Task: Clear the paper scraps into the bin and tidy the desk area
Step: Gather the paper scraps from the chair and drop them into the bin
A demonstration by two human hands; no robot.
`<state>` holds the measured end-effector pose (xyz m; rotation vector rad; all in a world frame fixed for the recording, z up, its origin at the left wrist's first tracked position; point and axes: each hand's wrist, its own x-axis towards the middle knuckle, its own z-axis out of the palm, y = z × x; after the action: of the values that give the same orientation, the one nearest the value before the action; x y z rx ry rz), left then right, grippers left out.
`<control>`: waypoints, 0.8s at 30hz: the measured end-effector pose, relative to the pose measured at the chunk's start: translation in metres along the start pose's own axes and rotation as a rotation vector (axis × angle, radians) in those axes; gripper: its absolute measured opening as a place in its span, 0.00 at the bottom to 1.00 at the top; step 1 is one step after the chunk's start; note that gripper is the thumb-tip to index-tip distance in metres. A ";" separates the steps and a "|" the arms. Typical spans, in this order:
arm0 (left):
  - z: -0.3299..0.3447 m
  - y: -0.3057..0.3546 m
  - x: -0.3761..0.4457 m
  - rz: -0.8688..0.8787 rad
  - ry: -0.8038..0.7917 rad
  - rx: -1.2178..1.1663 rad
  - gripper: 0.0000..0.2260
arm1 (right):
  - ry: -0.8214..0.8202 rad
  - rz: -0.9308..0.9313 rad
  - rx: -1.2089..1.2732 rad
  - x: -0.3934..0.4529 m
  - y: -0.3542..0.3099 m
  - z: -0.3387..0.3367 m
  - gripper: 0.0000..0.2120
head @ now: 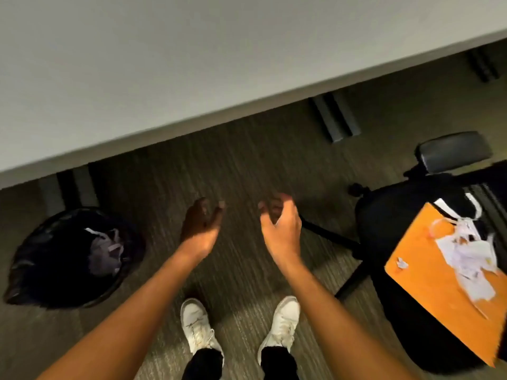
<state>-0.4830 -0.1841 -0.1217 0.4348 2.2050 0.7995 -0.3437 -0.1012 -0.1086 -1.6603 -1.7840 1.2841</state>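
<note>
A round black bin [41, 270] with a dark liner stands on the carpet at the left, with pale paper scraps [105, 249] inside it. At the right an orange envelope [428, 281] lies on a black office chair [389, 215], and a heap of torn white paper scraps [466, 256] sits on it, with one small scrap [402, 263] apart near its left edge. My left hand [201, 224] and my right hand [279, 223] hover side by side over the carpet between bin and chair. Both hold nothing, their fingers loosely curled and apart.
A white desk [192, 64] runs diagonally across the top, with dark grey desk legs [333, 119] beneath it. The chair's armrest [455, 152] and base spokes [351, 281] reach toward me. My white shoes [197, 325] stand on striped grey carpet.
</note>
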 end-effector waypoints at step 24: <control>0.378 0.204 -0.113 0.661 -0.533 0.574 0.26 | 0.614 0.619 -0.220 0.069 0.313 -0.428 0.36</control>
<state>-0.1148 0.0648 -0.1285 1.5213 1.7401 0.2766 0.1577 0.0774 -0.1652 -2.5083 -1.1047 0.6457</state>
